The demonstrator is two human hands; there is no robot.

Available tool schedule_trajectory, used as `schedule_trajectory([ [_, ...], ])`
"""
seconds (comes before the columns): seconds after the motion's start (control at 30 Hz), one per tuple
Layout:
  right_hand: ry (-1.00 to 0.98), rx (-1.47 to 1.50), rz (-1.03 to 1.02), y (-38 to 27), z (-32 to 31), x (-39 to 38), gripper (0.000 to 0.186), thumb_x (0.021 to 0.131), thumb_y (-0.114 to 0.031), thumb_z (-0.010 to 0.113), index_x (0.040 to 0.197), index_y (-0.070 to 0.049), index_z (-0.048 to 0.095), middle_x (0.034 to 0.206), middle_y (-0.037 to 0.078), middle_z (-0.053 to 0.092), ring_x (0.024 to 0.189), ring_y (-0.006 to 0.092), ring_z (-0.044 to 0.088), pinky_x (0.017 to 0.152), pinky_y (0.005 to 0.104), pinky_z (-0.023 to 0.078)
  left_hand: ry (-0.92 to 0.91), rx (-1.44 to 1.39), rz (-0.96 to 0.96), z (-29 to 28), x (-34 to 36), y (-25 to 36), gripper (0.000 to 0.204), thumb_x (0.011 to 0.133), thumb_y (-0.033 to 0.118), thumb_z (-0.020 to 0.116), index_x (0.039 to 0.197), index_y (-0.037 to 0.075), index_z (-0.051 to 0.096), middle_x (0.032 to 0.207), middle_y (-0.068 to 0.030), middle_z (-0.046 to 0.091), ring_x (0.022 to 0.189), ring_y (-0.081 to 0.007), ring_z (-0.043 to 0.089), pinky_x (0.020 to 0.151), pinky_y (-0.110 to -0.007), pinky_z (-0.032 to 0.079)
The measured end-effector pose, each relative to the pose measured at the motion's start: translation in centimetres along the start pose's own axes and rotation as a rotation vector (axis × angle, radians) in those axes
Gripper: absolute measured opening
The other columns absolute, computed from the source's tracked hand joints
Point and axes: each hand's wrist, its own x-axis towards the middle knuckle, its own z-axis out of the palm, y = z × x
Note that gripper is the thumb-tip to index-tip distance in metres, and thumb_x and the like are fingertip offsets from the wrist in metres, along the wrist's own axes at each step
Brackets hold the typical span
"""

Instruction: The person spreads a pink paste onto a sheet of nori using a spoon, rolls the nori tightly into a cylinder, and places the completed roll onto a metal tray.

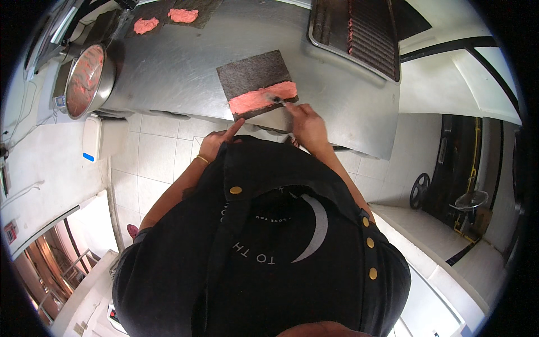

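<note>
A dark, rough rectangular sheet (252,68), resembling seaweed, lies near the front edge of the steel table. Pink paste (255,98) forms a broad band across its near half. My right hand (308,126) is closed round a small metal spreading tool (274,99), whose blurred head touches the paste; I cannot make out its exact shape. At the sheet's near left corner, my left hand (215,142) rests its stretched index finger against the edge, holding nothing. The other fingers of that hand are partly curled.
A steel bowl (106,84) smeared with pink paste stands at the left. Two pink lumps (183,16) lie on dark sheets at the far left. A metal tray (359,60) with dark ridged rows sits at the far right of the steel table (168,73).
</note>
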Motion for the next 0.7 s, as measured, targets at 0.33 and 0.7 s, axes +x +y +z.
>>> schedule_trajectory([
  [0.33, 0.104, 0.063, 0.09, -1.0, -1.1, -0.2, 0.043, 0.088, 0.003, 0.06, 0.127, -0.009, 0.073, 0.106, 0.019, 0.071, 0.091, 0.0384, 0.072, 0.079, 0.0453, 0.059, -0.145, -0.182, 0.006, 2.0, 0.4, -3.4, 0.083, 0.097, 0.038, 0.072, 0.166, 0.033, 0.028, 0.079, -0.0163, 0.073, 0.077, -0.0352, 0.075, 0.071, -0.047, 0.059],
  [0.7, 0.139, -0.06, 0.123, -0.6, -1.4, 0.3, 0.041, 0.087, -0.002, 0.062, 0.124, -0.014, 0.075, 0.099, 0.014, 0.07, 0.085, 0.0343, 0.072, 0.075, 0.0462, 0.059, -0.258, -0.081, 0.049, 0.5, 0.9, -3.6, 0.096, 0.095, 0.021, 0.079, 0.17, 0.031, 0.021, 0.081, -0.0113, 0.072, 0.065, -0.0198, 0.065, 0.066, -0.039, 0.061],
])
